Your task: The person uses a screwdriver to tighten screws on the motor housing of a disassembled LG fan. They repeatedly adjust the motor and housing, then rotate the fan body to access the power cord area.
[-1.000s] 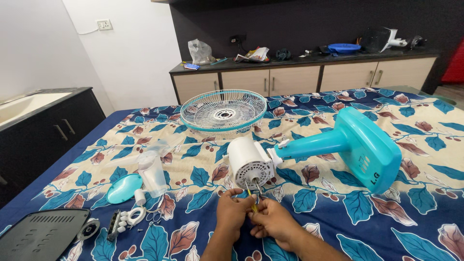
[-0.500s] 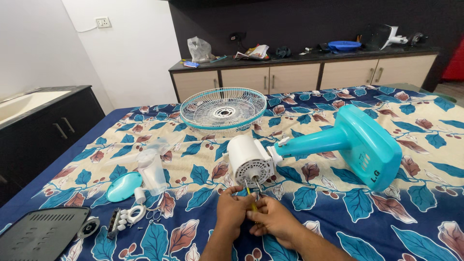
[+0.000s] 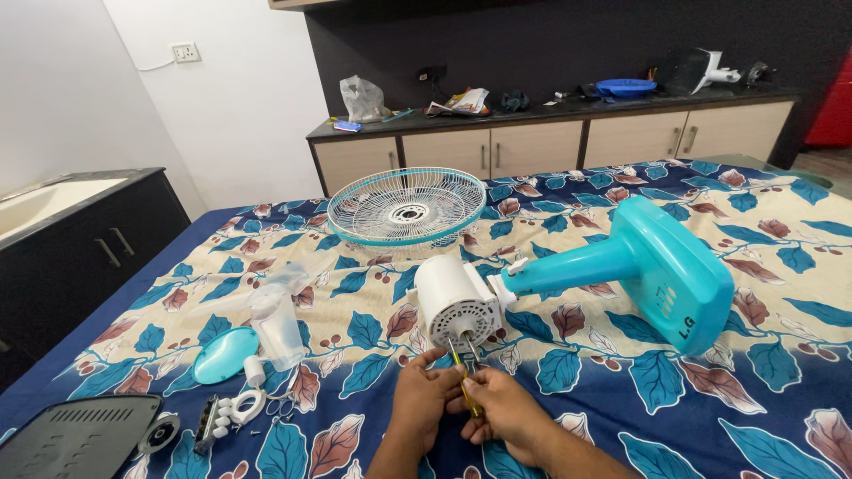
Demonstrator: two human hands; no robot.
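Note:
A teal table fan lies on its side on the leaf-patterned bedsheet, its base (image 3: 674, 270) to the right and its white motor housing (image 3: 454, 302) facing me. Both hands meet just below the motor. My right hand (image 3: 506, 412) grips a yellow-handled screwdriver (image 3: 465, 388) whose tip points up at the motor's front, beside the metal shaft. My left hand (image 3: 424, 397) presses against the screwdriver from the left, fingers curled around it. The fan's wire grille (image 3: 406, 208) with a teal rim lies farther back on the bed.
At the left lie clear fan blades (image 3: 277, 310), a teal round cap (image 3: 224, 355), small white parts and screws (image 3: 235, 412), and a dark grey panel (image 3: 75, 436). A black cabinet with a sink (image 3: 80, 239) stands left; a cluttered sideboard (image 3: 550, 133) runs along the back wall.
Both hands stay at the motor with the screwdriver, shifting only slightly. The fan and the loose parts have not moved.

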